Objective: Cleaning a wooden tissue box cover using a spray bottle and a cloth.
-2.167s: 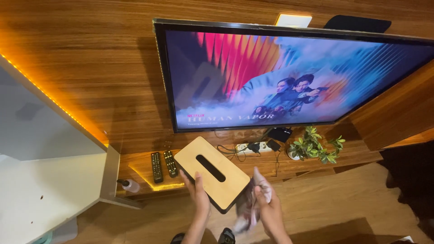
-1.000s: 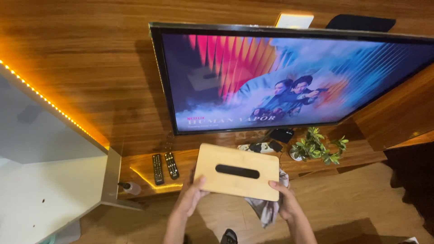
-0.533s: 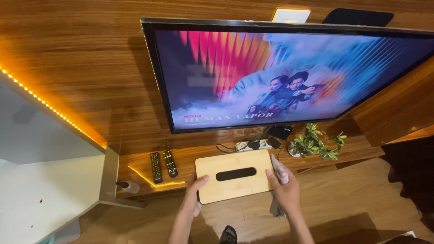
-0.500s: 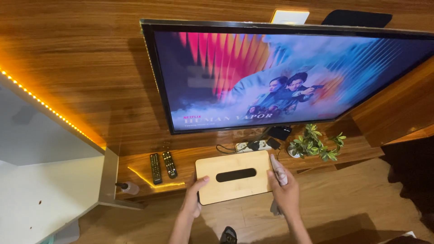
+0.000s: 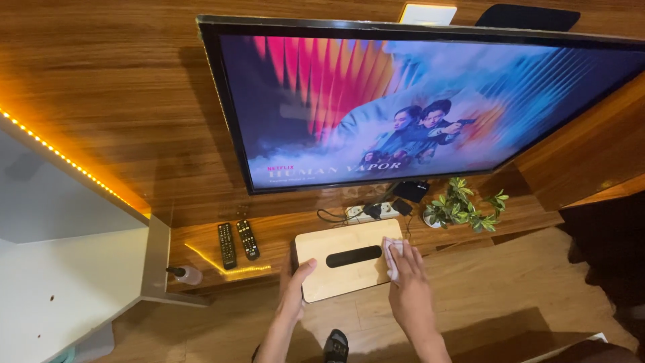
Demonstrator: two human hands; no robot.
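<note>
A flat box with a pale wooden lid and a dark oval slot, a tissue box (image 5: 339, 259), rests on the low wooden shelf (image 5: 282, 235) under the television. My left hand (image 5: 295, 286) grips its near left edge, thumb on the lid. My right hand (image 5: 406, 286) presses a small light cloth (image 5: 392, 254) against the lid's right end, fingers wrapped over the cloth.
A large lit television (image 5: 416, 101) hangs on the wood-panelled wall. Two black remotes (image 5: 236, 242) lie left of the box. A power strip with plugs (image 5: 369, 212) and a small potted plant (image 5: 463, 205) sit behind and right. A small bottle (image 5: 185, 274) lies beside a white cabinet (image 5: 74, 282).
The box was held up and tilted in both hands, then lowered flat onto the shelf. My right hand has brought the cloth up onto the lid's right end.
</note>
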